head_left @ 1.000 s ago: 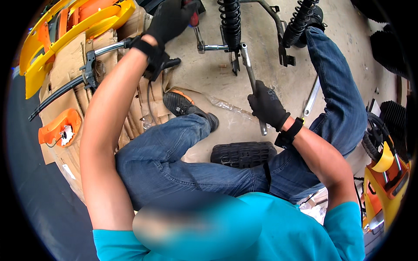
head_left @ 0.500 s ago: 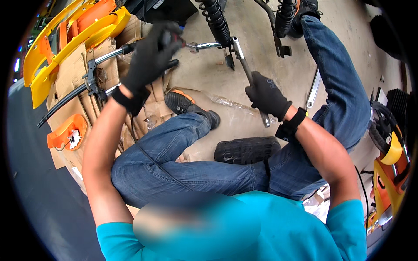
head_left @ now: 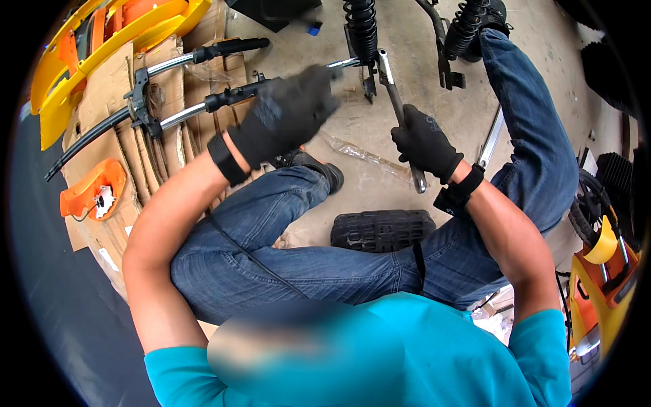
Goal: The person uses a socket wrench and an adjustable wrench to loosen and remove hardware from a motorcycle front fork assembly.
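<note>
My right hand (head_left: 427,144), in a black glove, is closed round a long steel wrench (head_left: 395,95). Its far end sits by the lower end of a black coil-spring shock absorber (head_left: 361,30). My left hand (head_left: 288,112), also gloved, is blurred, its fingers curled at the near end of a socket wrench. That tool's chrome shaft (head_left: 344,63) runs right to the same joint on the shock absorber. The hand hides its handle.
On cardboard (head_left: 122,88) at left lie a fork assembly (head_left: 140,102), yellow-orange panels (head_left: 122,27) and an orange light housing (head_left: 95,190). A black ribbed block (head_left: 383,230) lies between my legs. Another wrench (head_left: 491,136) rests beside my right leg. A second spring (head_left: 468,27) stands beyond.
My left hand has swung right and toward me, now covering the socket wrench's head and red-black handle. My right hand keeps hold of its wrench. The whole view has shifted slightly.
</note>
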